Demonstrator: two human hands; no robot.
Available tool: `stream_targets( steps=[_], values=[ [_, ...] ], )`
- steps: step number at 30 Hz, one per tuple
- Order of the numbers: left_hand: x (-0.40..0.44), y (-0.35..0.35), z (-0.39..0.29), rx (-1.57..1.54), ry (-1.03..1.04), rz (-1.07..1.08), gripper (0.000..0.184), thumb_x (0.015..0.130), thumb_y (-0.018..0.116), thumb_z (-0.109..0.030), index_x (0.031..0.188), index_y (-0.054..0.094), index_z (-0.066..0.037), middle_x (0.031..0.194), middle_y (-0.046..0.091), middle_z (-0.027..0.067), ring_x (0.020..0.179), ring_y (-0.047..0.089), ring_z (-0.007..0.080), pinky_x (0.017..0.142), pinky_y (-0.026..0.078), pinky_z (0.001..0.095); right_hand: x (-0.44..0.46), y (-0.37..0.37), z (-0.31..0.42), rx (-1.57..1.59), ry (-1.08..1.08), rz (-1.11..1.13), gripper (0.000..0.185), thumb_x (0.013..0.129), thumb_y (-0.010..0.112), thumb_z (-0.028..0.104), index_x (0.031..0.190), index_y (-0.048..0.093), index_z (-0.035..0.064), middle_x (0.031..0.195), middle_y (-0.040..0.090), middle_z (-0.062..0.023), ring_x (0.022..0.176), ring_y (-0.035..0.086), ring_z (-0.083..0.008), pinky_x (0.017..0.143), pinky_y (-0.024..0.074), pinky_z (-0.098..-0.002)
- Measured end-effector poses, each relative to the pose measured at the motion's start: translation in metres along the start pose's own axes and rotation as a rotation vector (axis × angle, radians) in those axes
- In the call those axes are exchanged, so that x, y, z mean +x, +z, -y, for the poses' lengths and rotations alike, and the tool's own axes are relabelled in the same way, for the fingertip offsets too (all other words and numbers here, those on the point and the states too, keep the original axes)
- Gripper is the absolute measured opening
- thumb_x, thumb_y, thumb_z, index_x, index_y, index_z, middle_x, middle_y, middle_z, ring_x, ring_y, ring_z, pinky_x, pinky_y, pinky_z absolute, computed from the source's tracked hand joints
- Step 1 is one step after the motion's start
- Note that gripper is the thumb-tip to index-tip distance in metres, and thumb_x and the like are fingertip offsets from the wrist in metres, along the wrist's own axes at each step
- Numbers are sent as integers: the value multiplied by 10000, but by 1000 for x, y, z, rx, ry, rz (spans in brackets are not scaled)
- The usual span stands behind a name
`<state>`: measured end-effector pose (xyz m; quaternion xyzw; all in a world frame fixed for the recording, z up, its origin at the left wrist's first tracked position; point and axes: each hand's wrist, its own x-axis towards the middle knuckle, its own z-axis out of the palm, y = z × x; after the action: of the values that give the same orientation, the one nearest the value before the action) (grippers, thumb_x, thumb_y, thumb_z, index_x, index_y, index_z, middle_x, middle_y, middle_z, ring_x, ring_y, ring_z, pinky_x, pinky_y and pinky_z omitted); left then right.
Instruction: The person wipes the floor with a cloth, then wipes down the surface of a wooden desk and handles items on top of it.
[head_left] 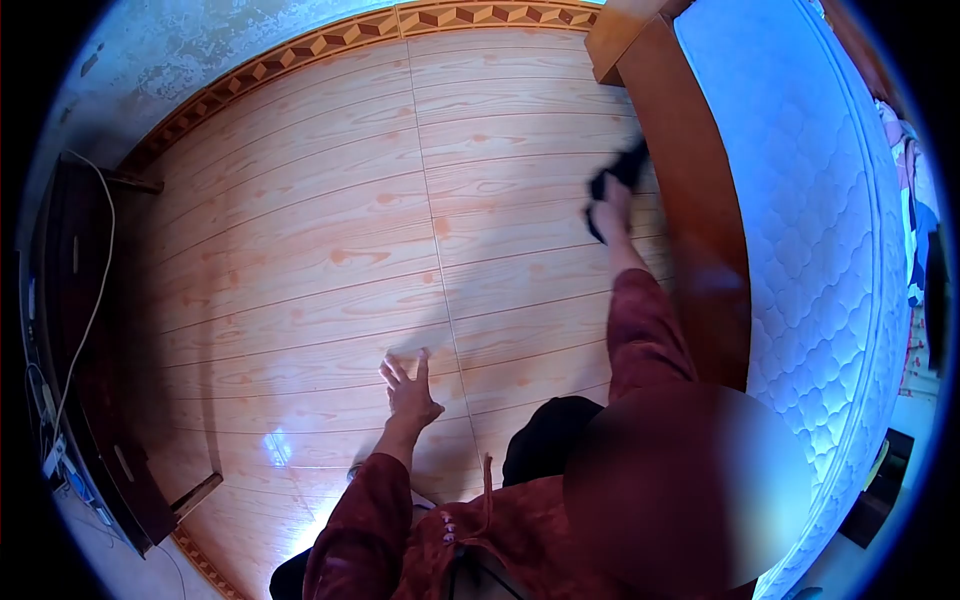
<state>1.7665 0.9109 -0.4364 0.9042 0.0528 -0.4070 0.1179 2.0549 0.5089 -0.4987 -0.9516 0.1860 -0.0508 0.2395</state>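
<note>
My left hand (408, 392) is held over the wood-patterned floor, its fingers spread and nothing in them. My right arm reaches forward along the side of the bed, and my right hand (615, 212) is closed around a dark black item (628, 168). Motion smears this item, so its kind cannot be made out; it shows on both sides of the hand and lies close to the brown bed frame (690, 200). Both arms wear dark red sleeves.
On the right, a pale quilted mattress (800, 200) rests in the bed frame. A dark wooden cabinet (110, 400) with a white cable (100, 290) stands on the left. Patterned skirting (330, 45) edges the far wall. A blurred patch covers the lower right.
</note>
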Motion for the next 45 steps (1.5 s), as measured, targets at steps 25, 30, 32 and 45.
stream_targets(
  steps=[25, 30, 32, 45],
  values=[
    [83, -102, 208, 125, 16, -152, 1256, 537, 883, -358, 1499, 93, -194, 1513, 26, 298, 1355, 99, 550, 1010, 335, 600, -152, -205, 280, 200, 308, 955, 601, 615, 497, -63, 1200, 571, 53, 1088, 593, -124, 1012, 571, -247, 895, 468, -350],
    [95, -104, 210, -39, 100, -217, 1216, 538, 887, -359, 1484, 147, -174, 1502, 5, 318, 1353, 111, 545, 992, 360, 603, -128, -317, 264, 297, 351, 610, 543, 667, 499, -44, 1204, 527, 36, 1066, 581, -127, 999, 572, -248, 856, 492, -366],
    [83, -111, 207, -21, 115, -176, 1188, 557, 879, -347, 1481, 155, -164, 1492, 7, 337, 1356, 112, 541, 1013, 340, 598, -130, -323, 237, 422, 429, 437, 521, 685, 510, -28, 1201, 525, 32, 1061, 581, -127, 979, 576, -250, 851, 493, -369],
    [69, -151, 191, 70, 52, -23, 1173, 564, 874, -335, 1475, 143, -218, 1488, 46, 336, 1350, 128, 545, 959, 442, 528, -310, -40, -100, -748, 545, 693, 220, 780, 609, 208, 947, 699, 97, 967, 674, -160, 881, 656, -320, 710, 527, -435]
  ],
)
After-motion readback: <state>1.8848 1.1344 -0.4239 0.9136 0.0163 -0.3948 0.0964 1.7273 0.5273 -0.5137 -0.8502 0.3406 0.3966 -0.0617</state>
